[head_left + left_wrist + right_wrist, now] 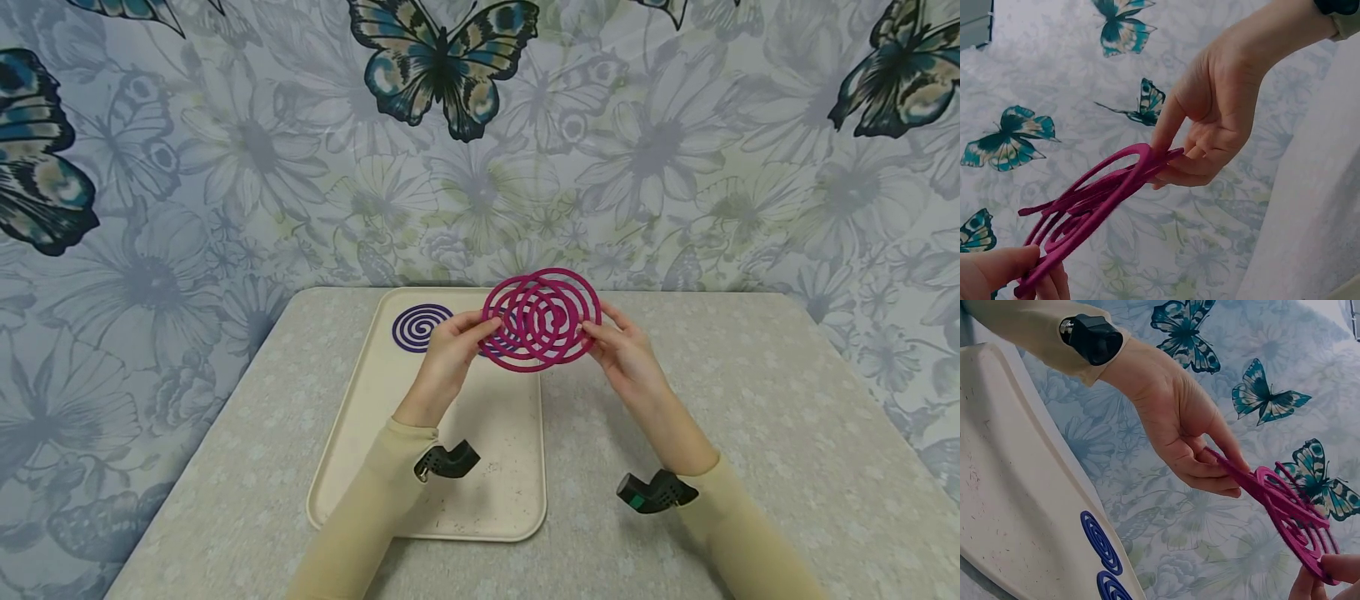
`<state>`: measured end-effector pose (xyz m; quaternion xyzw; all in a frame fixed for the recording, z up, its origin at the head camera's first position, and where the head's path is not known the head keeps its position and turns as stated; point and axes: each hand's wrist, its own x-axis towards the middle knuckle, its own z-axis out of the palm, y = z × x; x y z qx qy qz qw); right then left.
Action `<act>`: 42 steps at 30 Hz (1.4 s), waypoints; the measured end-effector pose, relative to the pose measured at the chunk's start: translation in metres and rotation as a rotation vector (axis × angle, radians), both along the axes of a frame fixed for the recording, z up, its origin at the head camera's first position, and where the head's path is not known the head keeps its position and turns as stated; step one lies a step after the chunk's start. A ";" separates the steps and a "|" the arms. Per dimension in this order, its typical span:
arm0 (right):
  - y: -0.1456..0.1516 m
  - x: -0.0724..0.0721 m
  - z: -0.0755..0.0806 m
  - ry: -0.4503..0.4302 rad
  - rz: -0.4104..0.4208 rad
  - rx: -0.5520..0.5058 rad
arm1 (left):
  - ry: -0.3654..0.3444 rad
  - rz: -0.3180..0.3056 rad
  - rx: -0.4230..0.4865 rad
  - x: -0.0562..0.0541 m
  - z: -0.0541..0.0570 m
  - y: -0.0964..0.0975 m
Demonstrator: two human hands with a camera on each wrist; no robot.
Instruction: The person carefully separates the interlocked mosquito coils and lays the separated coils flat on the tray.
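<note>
Two flat magenta spirals (557,318) overlap each other in the air above the far part of a cream tray (352,467). My left hand (444,367) pinches their left edge between thumb and fingers. At the opposite edge my right hand (633,367) grips with its thumb on the near side. Seen edge-on in the left wrist view, the magenta coils (1094,197) are spread slightly apart and cross one another. A dark purple spiral (422,328) lies flat on the tray's far left; another purple spiral (1113,589) beside it is partly hidden behind the magenta ones in the head view.
The tray rests left of centre on a table with a pale patterned cover (720,367). Small dark specks dot the tray's near part. Behind the table rises a wall covering with flowers and butterflies (442,58). Dark wrist cameras (447,460) sit on both sleeves.
</note>
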<state>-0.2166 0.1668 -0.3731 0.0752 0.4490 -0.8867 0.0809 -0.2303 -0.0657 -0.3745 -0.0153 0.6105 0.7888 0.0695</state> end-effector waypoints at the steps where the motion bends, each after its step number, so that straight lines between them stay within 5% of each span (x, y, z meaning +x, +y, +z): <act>1: 0.000 0.001 0.000 0.017 0.002 0.007 | -0.004 0.021 0.001 0.000 0.000 0.000; 8: -0.002 0.003 -0.003 0.094 -0.026 0.120 | -0.018 0.088 -0.053 0.001 0.000 0.000; 19: -0.005 0.003 -0.004 0.090 -0.170 0.132 | 0.114 -0.032 -0.104 0.005 0.000 0.005; 23: -0.007 0.005 -0.005 0.126 -0.197 0.140 | 0.126 -0.009 -0.117 0.006 -0.002 0.008; 32: -0.017 0.013 -0.004 0.246 -0.051 0.248 | 0.152 0.058 -0.105 0.006 -0.004 0.010; 42: -0.015 0.012 -0.003 0.262 -0.057 0.231 | 0.176 0.036 -0.163 0.002 0.000 0.003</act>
